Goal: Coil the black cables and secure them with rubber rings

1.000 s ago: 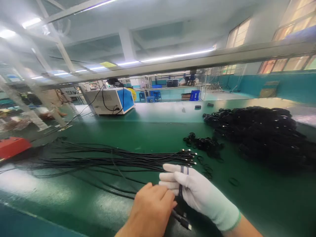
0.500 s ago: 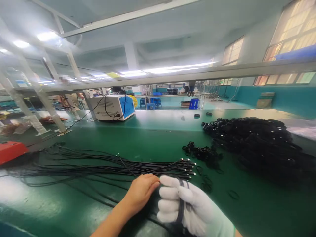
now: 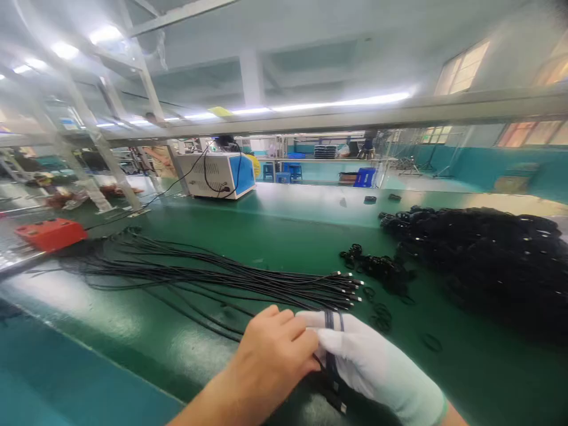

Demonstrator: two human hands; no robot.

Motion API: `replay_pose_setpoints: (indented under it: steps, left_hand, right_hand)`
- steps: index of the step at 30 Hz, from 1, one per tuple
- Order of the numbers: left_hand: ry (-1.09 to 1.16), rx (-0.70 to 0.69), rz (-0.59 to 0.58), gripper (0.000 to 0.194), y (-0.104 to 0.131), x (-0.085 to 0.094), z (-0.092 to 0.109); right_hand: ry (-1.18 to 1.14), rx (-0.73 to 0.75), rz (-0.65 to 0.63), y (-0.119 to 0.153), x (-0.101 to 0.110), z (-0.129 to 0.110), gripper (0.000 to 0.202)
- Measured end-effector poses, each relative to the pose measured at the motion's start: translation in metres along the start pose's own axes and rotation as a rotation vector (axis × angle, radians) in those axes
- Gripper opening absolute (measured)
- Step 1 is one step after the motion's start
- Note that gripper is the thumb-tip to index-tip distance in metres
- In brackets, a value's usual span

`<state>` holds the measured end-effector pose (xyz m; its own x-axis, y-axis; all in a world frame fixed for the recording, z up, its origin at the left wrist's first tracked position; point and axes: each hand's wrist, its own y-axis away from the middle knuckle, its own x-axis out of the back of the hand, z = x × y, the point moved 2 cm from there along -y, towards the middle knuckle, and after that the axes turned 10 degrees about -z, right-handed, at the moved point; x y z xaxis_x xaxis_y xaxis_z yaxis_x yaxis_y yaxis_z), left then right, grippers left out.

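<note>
My bare left hand [image 3: 277, 349] is closed at the lower centre, its fingers against those of my right hand [image 3: 361, 355], which wears a white glove. A coiled black cable [image 3: 329, 355] wraps across the gloved fingers, and its connector ends [image 3: 339, 405] hang below. My left fingers close on a strand of this cable beside the glove. Behind my hands a bundle of long black cables [image 3: 266, 284] lies on the green table [image 3: 222, 219], its metal-tipped plugs pointing right.
Right of the bundle sit small black rings [image 3: 377, 266] and a large black pile [image 3: 483, 260]. A red box [image 3: 52, 234] is at the left, a white and blue machine [image 3: 217, 174] at the back. A metal rail [image 3: 310, 121] crosses above the table.
My left hand has moved right and now overlaps the gloved fingers at the cable. Connector ends now show below the glove. The view has shifted, showing more of the red box and the table's front edge.
</note>
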<state>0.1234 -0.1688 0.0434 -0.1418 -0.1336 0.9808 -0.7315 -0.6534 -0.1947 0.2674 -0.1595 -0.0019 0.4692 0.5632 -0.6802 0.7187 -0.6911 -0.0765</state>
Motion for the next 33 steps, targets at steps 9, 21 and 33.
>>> replay_pose_setpoints:
  steps: [9, 21, 33]
  left_hand:
    - [1.038, 0.248, -0.208, 0.008, 0.0, -0.016, -0.04]
    - [0.494, 0.674, -0.265, 0.03, 0.024, -0.036, -0.012]
    - [-0.031, 0.278, 0.087, 0.019, 0.028, -0.036, 0.02]
  right_hand:
    - [-0.406, -0.271, -0.39, -0.009, -0.021, 0.032, 0.041]
    - [-0.292, 0.216, 0.007, -0.017, 0.001, 0.009, 0.024]
    - [-0.154, 0.187, 0.186, -0.011, 0.007, 0.007, 0.034]
